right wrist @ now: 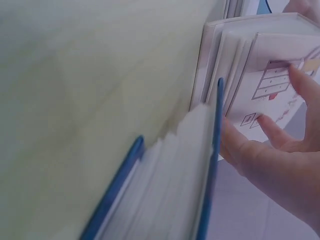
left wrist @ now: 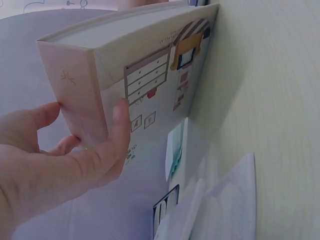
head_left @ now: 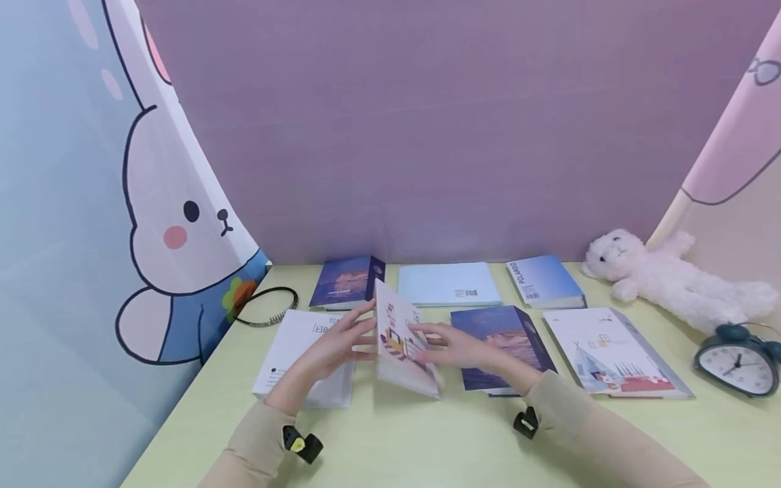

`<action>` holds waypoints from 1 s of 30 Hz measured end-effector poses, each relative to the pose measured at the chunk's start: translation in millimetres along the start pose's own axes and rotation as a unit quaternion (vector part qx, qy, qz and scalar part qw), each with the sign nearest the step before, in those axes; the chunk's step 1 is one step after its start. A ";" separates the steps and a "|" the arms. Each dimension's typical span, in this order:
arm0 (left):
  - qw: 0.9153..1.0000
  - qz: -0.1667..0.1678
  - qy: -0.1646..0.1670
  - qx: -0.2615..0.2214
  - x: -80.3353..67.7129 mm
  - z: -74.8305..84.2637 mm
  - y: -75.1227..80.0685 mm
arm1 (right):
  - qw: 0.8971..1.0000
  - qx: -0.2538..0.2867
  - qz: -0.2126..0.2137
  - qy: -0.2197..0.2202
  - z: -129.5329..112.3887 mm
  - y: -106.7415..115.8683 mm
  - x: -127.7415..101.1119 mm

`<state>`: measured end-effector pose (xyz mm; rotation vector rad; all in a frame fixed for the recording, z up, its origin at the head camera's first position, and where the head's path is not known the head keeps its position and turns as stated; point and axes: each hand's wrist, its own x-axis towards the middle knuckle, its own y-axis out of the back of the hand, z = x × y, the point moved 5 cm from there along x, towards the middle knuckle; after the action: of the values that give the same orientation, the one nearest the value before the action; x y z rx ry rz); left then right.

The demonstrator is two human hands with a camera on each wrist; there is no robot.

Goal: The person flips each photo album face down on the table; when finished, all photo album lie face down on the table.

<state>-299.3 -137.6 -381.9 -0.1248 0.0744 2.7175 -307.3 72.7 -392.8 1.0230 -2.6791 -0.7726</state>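
A white photo album (head_left: 399, 339) with a small shop drawn on its cover stands tilted on edge above the table, between both hands. My left hand (head_left: 335, 342) holds it from the left; in the left wrist view, fingers (left wrist: 120, 125) lie on both sides of its pale pink spine (left wrist: 75, 90). From the right, my right hand (head_left: 457, 346) grips it, with fingertips (right wrist: 295, 75) on the illustrated cover and the thumb side by the lower edge. Beside the left hand lies a white album (head_left: 293, 339) with black print. Under the right forearm is a purple-blue album (head_left: 494, 339) with a cliff picture.
Along the back lie another cliff-picture album (head_left: 342, 281), a pale blue album (head_left: 448, 283) and a blue POLAROID album (head_left: 543, 279). A tent-picture album (head_left: 613, 352), a white plush toy (head_left: 671, 278) and an alarm clock (head_left: 735, 362) occupy the right. A dark hoop (head_left: 268, 322) lies at left.
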 end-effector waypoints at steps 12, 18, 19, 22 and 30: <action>0.998 0.038 -0.036 0.031 2.0 5.8 2.4 | 0.999 0.035 0.011 -0.009 -2.1 -5.9 9.3; 0.998 0.045 -0.045 0.026 4.1 3.8 3.7 | 0.997 -0.017 0.070 0.030 -8.9 -4.0 9.2; 0.998 0.046 -0.046 0.023 4.6 3.7 3.6 | 0.997 -0.018 0.072 0.036 -10.6 -3.7 9.1; 0.998 0.046 -0.049 0.018 5.5 4.2 2.7 | 0.997 -0.004 0.066 0.044 -15.0 -3.0 9.0; 0.998 0.048 -0.045 0.019 8.2 4.8 -2.0 | 0.998 0.040 0.049 0.012 -24.2 -1.9 6.9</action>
<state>-306.3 -132.1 -378.0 0.0121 0.1086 2.8123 -303.3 57.2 -373.4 0.9054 -2.7354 -0.6358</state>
